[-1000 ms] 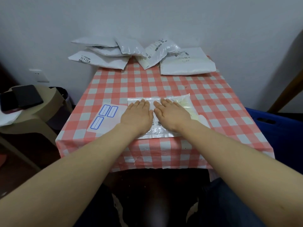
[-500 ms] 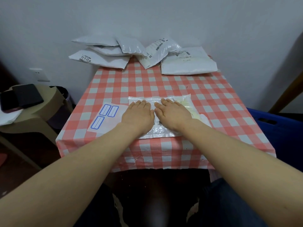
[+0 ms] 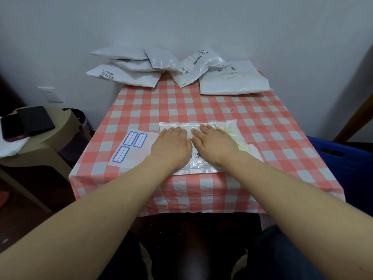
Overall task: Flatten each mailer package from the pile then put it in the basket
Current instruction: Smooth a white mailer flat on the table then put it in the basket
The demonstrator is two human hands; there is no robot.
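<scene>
Checked tablecloth point(image 3: 201, 106) carries one clear mailer point(image 3: 201, 168) near its 6 o'clock edge, pressed under the left hand point(image 3: 171, 148) and right hand point(image 3: 216, 146), both palms down with fingers straight, gripping nothing. Flattening appears to be in progress. The pile point(image 3: 234, 79) at 12 o'clock awaits handling, and the blue container point(image 3: 343, 158) at 3 o'clock, probably the basket, hides its interior.
</scene>
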